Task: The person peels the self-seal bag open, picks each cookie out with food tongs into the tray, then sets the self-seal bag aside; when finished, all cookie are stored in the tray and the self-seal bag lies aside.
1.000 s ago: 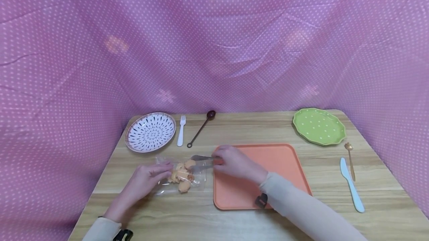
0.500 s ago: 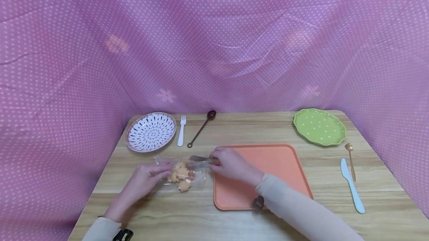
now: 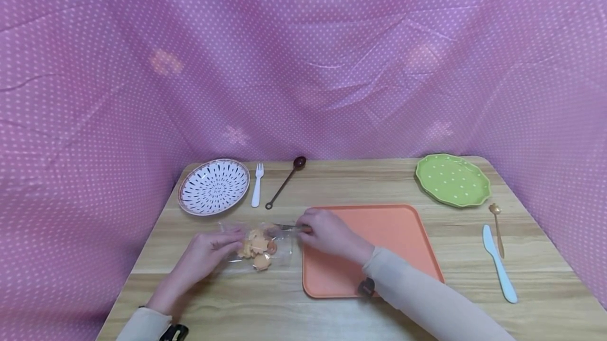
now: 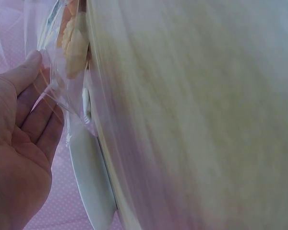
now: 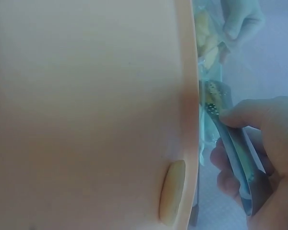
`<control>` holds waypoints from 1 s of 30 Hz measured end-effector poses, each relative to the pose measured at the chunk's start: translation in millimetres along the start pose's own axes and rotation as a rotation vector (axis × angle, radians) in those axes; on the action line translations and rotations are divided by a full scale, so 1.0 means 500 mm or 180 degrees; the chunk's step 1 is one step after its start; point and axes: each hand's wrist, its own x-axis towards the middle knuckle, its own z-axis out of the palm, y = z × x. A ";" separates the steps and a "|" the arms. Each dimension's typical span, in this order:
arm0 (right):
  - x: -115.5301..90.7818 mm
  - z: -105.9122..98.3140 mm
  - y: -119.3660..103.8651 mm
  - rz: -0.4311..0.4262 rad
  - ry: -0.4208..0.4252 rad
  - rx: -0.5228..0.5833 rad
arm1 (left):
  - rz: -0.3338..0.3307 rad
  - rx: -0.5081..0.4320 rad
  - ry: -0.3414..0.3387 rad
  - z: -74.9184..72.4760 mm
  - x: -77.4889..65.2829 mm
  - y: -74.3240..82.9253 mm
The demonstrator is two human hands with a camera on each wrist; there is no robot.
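My left hand (image 3: 208,256) pinches the edge of a clear plastic bag (image 4: 62,98) between thumb and fingers. Several pale cookies (image 3: 256,242) are in the bag, which lies on the table left of the tray. With my right hand (image 3: 327,233) I grip metal tongs (image 5: 236,153), thumb on one arm and fingers round the other. Their perforated tips (image 5: 213,98) are at the bag's tray-side end, overlapping a cookie there in the head view. A single cookie (image 5: 173,192) lies inside the rim of the orange tray (image 3: 379,267); my right hand hides it in the head view.
A patterned plate (image 3: 214,187), a white fork (image 3: 257,185) and a dark long-handled spoon (image 3: 286,183) lie at the back left. At the right are a green dotted plate (image 3: 452,180), a gold spoon (image 3: 497,230) and a light-blue knife (image 3: 499,263).
My right hand has shifted slightly left, taking the tongs further over the bag, and the tong arms look closer together. The left hand stays at the bag's edge.
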 end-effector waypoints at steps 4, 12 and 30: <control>-0.010 -0.011 0.005 -0.0066 0.0136 -0.0019 | -0.0005 0.0010 -0.0015 0.002 0.001 0.000; -0.067 -0.094 0.028 0.0156 0.0260 0.0088 | -0.0032 0.0054 0.0014 0.004 0.003 0.001; -0.243 -0.171 0.164 0.1174 0.0198 0.0615 | -0.0070 0.0015 0.0020 0.004 0.003 0.000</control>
